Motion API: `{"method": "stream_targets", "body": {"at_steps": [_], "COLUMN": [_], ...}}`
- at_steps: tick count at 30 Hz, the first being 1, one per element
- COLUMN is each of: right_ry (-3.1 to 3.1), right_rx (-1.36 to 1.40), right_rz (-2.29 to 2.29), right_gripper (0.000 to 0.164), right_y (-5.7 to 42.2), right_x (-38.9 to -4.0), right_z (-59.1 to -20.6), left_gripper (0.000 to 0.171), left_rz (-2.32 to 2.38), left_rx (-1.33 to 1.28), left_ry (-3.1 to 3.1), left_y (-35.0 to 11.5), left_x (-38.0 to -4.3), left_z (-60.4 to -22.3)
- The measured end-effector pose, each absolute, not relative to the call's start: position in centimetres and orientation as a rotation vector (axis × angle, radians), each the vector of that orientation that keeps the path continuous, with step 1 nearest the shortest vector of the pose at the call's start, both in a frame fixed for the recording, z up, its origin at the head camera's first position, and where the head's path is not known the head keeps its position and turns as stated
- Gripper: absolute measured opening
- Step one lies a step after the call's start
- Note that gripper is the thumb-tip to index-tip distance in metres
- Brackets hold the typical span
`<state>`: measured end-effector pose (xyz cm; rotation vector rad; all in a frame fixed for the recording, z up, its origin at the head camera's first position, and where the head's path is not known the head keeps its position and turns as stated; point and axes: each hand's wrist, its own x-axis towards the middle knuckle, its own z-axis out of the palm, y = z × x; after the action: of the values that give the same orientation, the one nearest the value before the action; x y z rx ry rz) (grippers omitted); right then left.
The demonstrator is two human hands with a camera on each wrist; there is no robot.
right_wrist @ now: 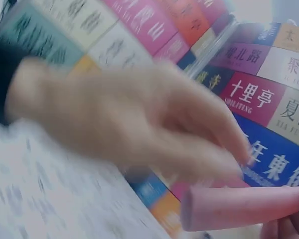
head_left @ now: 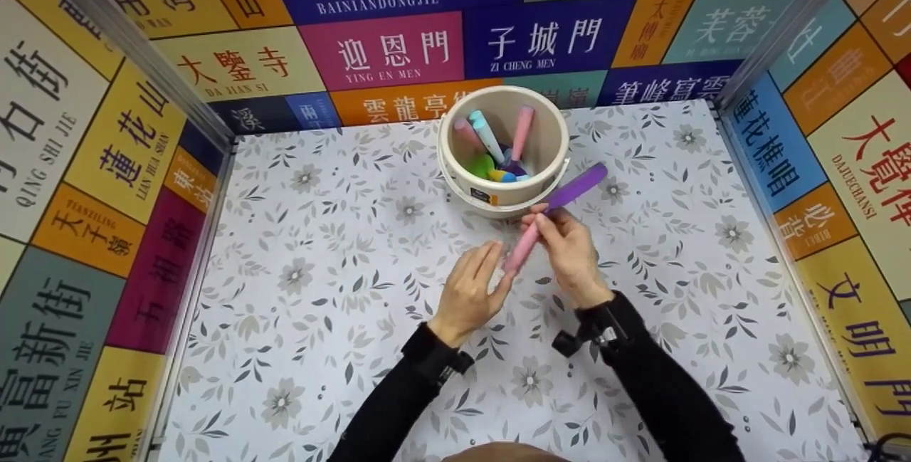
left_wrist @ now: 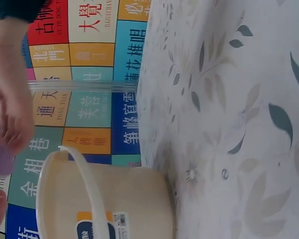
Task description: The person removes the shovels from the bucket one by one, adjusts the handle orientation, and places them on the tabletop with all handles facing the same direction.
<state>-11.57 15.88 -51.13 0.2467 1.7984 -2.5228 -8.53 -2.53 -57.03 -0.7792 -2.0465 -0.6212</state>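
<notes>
My right hand (head_left: 573,255) pinches a knife-like plastic tool near where its pink handle (head_left: 523,245) meets a long, round-tipped purple blade (head_left: 578,186). The blade slants up and right, past the bucket's rim. At the other end of the handle is my left hand (head_left: 470,291), its fingers extended and the thumb close to the handle's end. In the right wrist view, the left hand (right_wrist: 134,119) is blurred and its fingers reach over the pink handle (right_wrist: 244,204). The left wrist view shows the right hand (left_wrist: 12,94) beyond the bucket.
A cream bucket (head_left: 504,195) with its handle lowered stands toward the back wall. Inside are several plastic pieces, among them a light blue handle (head_left: 485,133), a pink handle (head_left: 523,131) and a green piece (head_left: 480,165). Sign-printed walls enclose the flower-patterned table (head_left: 341,348).
</notes>
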Motion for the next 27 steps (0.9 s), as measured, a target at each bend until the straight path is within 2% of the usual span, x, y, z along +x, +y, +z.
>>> {"method": "stream_targets", "body": {"at_steps": [4, 13, 21, 27], "right_ry": [2.111, 2.688, 3.066, 3.061], "right_rx": [0.234, 0.128, 0.066, 0.02], "right_rz": [-2.196, -1.441, -1.07, -0.878], "right_gripper": [0.023, 0.038, 0.029, 0.025], "right_y": [19.6, 28.4, 34.7, 38.2], "right_x": [-12.1, -12.4, -12.4, -12.5], "right_z": [-50.1, -49.1, -51.2, -53.5], "left_gripper": [0.055, 0.046, 0.045, 0.041], "left_rz": [-0.586, -0.572, -0.532, -0.559], "left_rx": [-0.778, -0.769, -0.631, -0.548], "left_ry": [-2.101, -2.343, -2.522, -2.537], "left_y": [-4.9, -11.7, -17.1, -19.6], "left_x": [-8.6, -8.7, -7.9, -7.2], "left_z": [-55.9, -54.5, -55.9, -57.9]}}
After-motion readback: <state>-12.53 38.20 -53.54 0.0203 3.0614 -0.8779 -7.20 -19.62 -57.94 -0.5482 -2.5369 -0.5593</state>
